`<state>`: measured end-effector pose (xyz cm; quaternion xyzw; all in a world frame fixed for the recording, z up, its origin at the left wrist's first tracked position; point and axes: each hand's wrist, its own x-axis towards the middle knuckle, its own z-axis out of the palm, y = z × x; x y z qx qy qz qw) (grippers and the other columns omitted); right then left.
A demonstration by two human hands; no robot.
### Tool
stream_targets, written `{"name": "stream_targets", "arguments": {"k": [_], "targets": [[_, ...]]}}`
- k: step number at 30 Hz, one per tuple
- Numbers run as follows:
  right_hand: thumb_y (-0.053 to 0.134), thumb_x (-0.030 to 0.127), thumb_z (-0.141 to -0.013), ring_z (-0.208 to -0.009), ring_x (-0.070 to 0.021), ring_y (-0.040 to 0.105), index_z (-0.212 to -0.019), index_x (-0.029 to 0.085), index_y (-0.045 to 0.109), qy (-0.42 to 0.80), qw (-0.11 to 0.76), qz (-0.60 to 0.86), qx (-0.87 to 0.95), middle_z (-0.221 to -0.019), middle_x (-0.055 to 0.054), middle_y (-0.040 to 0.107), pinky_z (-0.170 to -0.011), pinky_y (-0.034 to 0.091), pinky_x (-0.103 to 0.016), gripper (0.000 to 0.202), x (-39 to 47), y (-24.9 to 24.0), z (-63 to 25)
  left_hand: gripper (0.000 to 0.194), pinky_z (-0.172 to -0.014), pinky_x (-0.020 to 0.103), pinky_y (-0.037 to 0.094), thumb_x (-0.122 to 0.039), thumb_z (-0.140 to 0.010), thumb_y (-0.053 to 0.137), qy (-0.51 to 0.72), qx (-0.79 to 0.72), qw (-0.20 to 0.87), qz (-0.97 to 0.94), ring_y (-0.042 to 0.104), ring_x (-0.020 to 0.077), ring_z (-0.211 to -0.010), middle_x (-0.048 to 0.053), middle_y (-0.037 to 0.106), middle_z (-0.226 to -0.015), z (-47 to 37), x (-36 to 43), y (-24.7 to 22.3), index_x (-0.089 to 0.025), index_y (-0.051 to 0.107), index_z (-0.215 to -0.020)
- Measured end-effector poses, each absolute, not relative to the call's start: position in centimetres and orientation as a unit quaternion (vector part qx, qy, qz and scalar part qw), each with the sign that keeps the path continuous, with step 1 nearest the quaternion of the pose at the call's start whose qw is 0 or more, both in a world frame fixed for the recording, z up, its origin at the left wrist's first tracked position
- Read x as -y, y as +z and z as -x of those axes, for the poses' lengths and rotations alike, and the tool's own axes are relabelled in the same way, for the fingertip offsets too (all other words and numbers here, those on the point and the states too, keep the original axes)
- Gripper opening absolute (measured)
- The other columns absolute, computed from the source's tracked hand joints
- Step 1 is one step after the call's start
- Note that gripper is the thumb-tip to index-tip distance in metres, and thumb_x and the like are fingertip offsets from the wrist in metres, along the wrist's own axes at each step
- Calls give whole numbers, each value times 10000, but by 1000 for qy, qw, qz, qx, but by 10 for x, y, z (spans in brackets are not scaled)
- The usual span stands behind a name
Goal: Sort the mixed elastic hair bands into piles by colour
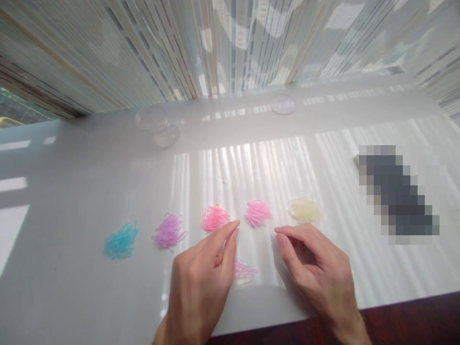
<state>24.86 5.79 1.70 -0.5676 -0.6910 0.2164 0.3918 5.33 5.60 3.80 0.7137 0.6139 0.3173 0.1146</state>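
Note:
My left hand hovers just in front of a coral-pink pile of small elastic bands, thumb and forefinger pinched; anything between them is too small to see. To its right, my right hand also holds a pinch, near a light-pink pile and below a pale-yellow pile; no item shows clearly at its fingertips. A mixed pile of pink and bluish bands lies between the hands, partly hidden by the left one. Further left are a purple pile and a turquoise pile.
Two clear round containers or lids stand at the back left, and another clear disc lies at the back centre. On the right is a blurred-out dark object. Striped curtains hang behind the white table.

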Motion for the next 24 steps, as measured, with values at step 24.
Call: {"name": "stream_targets", "arguments": {"k": [24], "targets": [[619, 154, -978, -795, -163, 653, -1046, 208, 657, 261, 276, 460, 803, -899, -37, 632, -705, 571, -296, 95, -9, 23, -235, 152, -530, 296, 442, -256, -1048, 555, 280, -526, 120, -794, 659, 134, -504, -56, 727, -681, 16, 21, 16, -211, 695, -1009]]}}
